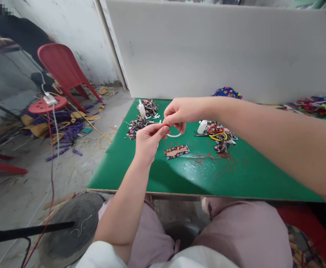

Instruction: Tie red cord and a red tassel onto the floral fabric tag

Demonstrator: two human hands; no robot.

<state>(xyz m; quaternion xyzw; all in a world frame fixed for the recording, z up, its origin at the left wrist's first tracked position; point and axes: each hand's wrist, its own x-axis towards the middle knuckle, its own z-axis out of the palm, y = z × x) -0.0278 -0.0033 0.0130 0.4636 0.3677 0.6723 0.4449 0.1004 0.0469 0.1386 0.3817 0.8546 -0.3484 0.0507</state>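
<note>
Over the green table (pixel 140 163), my left hand (pixel 148 141) and my right hand (pixel 178 111) meet with their fingertips pinched together. A thin white curved band (pixel 174 135) shows just below the fingers and seems to run into my left hand's pinch. What my right fingers pinch is hidden. Red thread (pixel 175 144) lies in loose loops beneath the hands. Just in front is a flat strip (pixel 176 152) of floral fabric with a tan middle. To the right lie scissors (pixel 218 136) with yellow and red handles, beside a white bottle (pixel 202 127).
Piles of dark floral fabric pieces (pixel 136 126) lie at the table's left, with another white bottle (pixel 142 108). Tangled red threads (pixel 207 159) spread right of centre. A white panel (pixel 221 52) stands behind. At left are red chairs (pixel 62 65), a stool with a power strip (pixel 50 98), and another person.
</note>
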